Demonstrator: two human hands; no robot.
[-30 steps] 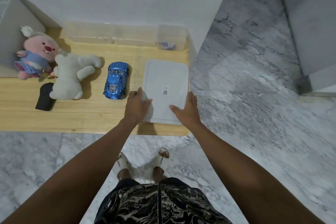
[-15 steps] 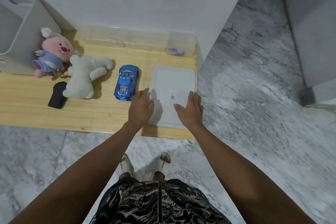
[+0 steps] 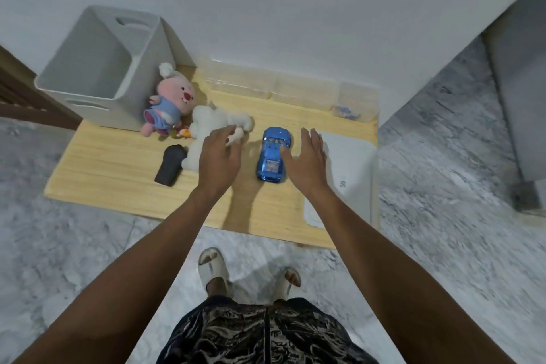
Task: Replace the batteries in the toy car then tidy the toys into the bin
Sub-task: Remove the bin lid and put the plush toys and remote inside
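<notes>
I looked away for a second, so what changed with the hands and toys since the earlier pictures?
Both hands let go of the white tray and moved left. The left hand and right hand are now open on either side of the blue toy car, neither gripping it. The car, the plush toys, the black object and the bin lie as before.

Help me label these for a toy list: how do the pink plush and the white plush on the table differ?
The pink plush sits upright against the grey bin; the white plush lies flat on the table. The pink plush wears blue clothing and shows a face; the white plush is plain white, and no face can be seen on it. The left hand partly covers the white plush, not the pink plush. Both are soft toys lying outside the bin.
</notes>
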